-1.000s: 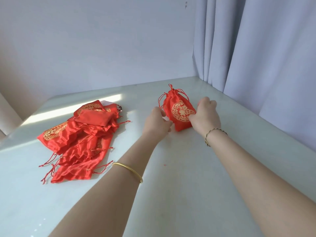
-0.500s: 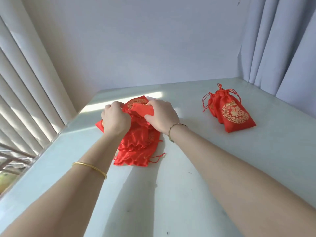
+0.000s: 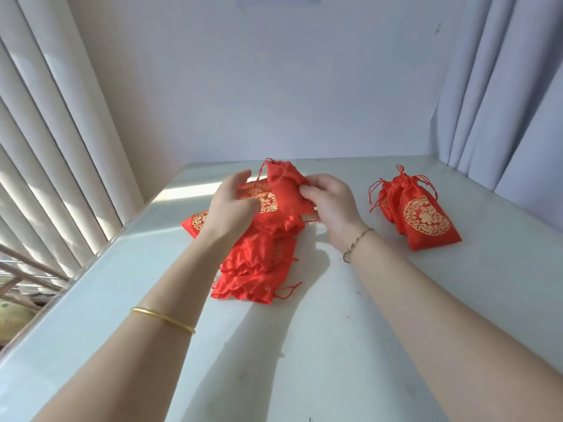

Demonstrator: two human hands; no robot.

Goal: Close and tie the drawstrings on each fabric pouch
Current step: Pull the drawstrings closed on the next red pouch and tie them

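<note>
A pile of flat red pouches (image 3: 259, 269) with gold patterns lies on the pale table (image 3: 304, 345), drawstrings trailing. Above the pile, my right hand (image 3: 330, 202) pinches the lower edge of one red pouch (image 3: 285, 187) lifted off the heap, its gathered mouth pointing away from me. My left hand (image 3: 233, 205) hovers beside that pouch with fingers loosely curved, thumb near the gold-printed pouch under it; whether it touches is unclear. At the right, tied pouches (image 3: 423, 217) with cinched tops lie together.
Vertical blinds (image 3: 54, 147) run along the left edge of the table. Grey curtains (image 3: 502, 86) hang at the back right. A plain wall stands behind the table.
Both hands left the tied pouch at the right and moved to the pile. My right hand has lifted one pouch off the heap; my left hand has let go and opened.
</note>
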